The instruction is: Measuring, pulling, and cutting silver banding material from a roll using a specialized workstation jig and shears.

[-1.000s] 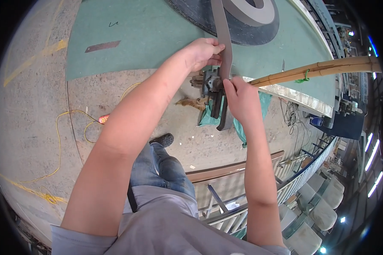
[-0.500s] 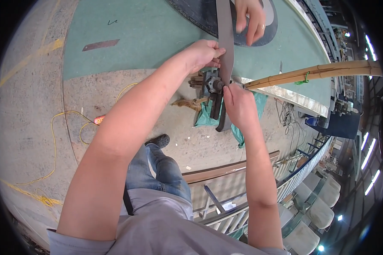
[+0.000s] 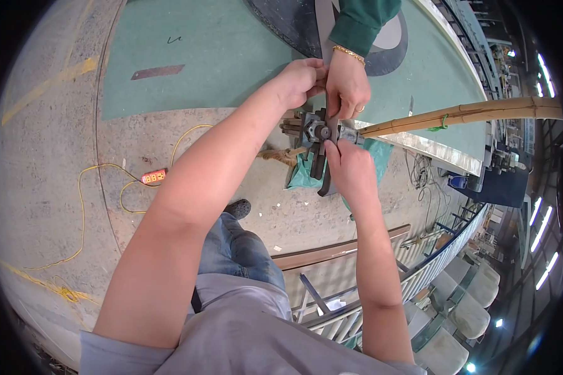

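A long grey-brown strip [image 3: 324, 28] runs from the green-topped table down through a dark metal clamping device [image 3: 314, 130] with a round knob. My left hand [image 3: 301, 82] is closed on the strip's left edge above the device. Below it, my right hand [image 3: 353, 169] is closed with its thumb along the strip's lower part, close to the device. Another person's hand [image 3: 349, 81], with a green sleeve, a gold-coloured bracelet and a ring, reaches in from the far side and presses fingers on the strip between my hands.
On the green tabletop [image 3: 200, 69] lie a small brown strip [image 3: 157, 72] and a dark rounded sheet [image 3: 284, 25]. A bamboo pole [image 3: 469, 114] extends right from the device. Green plastic [image 3: 300, 176] hangs below. A red power strip [image 3: 154, 177] with yellow cable lies on the floor.
The other person's hand has come down from the far side onto the strip near the device. My right hand has shifted slightly lower; my left stays at the strip's edge.
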The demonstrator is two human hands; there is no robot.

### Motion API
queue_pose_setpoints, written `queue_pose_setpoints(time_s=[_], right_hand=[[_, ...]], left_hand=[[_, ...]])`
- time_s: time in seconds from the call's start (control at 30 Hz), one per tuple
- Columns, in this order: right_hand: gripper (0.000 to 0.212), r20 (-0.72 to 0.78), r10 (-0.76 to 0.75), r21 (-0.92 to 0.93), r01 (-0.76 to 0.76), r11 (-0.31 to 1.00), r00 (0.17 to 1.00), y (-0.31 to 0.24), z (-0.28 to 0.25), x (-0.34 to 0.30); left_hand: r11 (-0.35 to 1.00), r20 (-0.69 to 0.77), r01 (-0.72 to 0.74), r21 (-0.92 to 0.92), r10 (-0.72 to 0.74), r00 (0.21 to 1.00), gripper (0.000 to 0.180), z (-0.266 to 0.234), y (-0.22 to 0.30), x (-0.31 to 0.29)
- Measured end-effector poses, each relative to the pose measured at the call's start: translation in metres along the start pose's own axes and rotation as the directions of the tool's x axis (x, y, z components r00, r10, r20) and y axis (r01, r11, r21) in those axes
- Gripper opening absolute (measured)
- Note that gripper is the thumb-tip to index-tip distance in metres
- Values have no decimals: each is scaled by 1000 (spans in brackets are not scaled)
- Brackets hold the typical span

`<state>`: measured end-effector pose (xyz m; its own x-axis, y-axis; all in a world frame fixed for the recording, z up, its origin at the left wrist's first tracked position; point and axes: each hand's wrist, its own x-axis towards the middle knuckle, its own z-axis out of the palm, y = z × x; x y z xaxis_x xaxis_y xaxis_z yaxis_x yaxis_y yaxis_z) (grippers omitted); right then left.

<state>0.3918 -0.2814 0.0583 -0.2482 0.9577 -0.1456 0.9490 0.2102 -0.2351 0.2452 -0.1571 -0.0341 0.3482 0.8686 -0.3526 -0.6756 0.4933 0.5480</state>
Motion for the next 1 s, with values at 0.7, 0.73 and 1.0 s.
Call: queue_pose_setpoints(time_s=[0.7,0.73,1.0], right_hand=[[27,-44,-16,192,24,981,999,8,11,-23],[27,-46,-6,167,14,986,999,7,10,-23],[20,-96,70,38,-67,997,993,-3,3,-11]], left_hand=[[927,15,128,353,-143,990,12,-13,-3,-16],[962,67,136,238,-156,986,13,-11,-5,-15],[614,-245,-291,734,638,730,33,19,-19,-30]])
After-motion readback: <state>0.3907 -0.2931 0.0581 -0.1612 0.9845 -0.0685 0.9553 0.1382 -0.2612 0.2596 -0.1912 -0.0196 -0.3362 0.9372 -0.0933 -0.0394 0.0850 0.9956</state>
